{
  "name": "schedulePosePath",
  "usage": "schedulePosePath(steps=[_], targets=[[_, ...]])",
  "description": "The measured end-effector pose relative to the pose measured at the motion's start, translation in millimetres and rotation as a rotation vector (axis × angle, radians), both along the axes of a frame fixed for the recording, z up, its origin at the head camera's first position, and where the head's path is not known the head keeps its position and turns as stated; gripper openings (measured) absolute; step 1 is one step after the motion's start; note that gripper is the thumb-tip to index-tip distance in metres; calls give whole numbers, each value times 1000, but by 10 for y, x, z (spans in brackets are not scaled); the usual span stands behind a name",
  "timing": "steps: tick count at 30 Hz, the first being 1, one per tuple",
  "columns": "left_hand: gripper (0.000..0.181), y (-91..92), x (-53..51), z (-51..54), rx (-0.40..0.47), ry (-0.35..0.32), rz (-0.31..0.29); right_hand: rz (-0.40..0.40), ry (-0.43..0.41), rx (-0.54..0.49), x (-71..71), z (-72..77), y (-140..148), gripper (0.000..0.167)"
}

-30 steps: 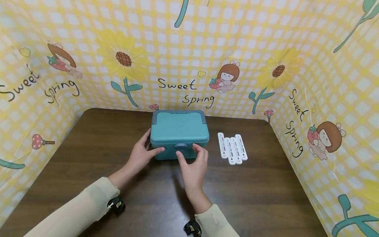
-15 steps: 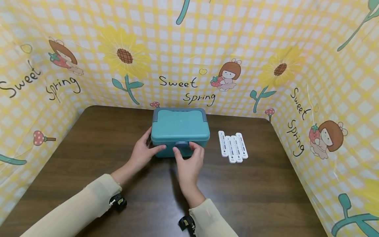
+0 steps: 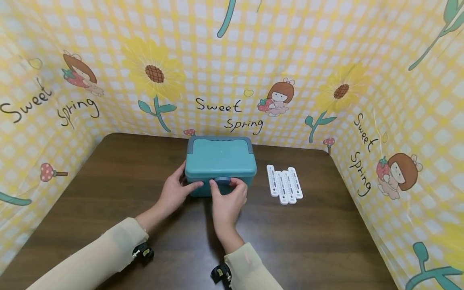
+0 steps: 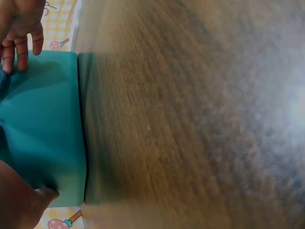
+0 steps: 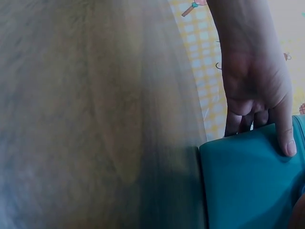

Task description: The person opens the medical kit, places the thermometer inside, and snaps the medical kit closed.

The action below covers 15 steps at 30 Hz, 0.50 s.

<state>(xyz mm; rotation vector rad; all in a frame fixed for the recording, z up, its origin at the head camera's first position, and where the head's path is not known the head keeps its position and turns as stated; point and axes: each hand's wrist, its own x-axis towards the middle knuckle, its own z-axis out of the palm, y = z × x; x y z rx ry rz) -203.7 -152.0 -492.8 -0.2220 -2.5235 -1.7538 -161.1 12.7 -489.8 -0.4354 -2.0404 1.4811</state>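
A teal lidded box (image 3: 221, 157) with a grey-blue handle stands on the table, its lid down. My left hand (image 3: 174, 191) grips its left front corner, thumb on the front and fingers along the side; the left wrist view has that thumb (image 4: 45, 195) low on the box. My right hand (image 3: 228, 201) is at the front, thumb and index finger pinching the sides of the blue latch (image 3: 222, 180). Its other fingers (image 4: 21, 50) hang near the box front in the left wrist view. The left hand (image 5: 257, 81) shows from the palm side in the right wrist view.
Several slim white strips with printed marks (image 3: 284, 184) lie side by side right of the box. The dark wooden table (image 3: 308, 241) is walled by a yellow checked cloth (image 3: 217, 60) at the back and sides. Black wrist cameras (image 3: 221, 275) sit at both cuffs.
My right hand has shifted left along the box front, so its thumb is now at the latch's left side. The left hand keeps its grip and the box stays in place.
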Motion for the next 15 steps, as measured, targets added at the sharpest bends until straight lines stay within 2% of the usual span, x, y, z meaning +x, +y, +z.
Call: schedulePosePath(steps=[8, 15], targets=[[101, 19, 25, -5, 0, 22, 8, -26, 10, 2, -22, -22, -13, 56], [99, 23, 24, 2, 0, 28, 11, -6, 26, 22, -62, 46, -2, 52]])
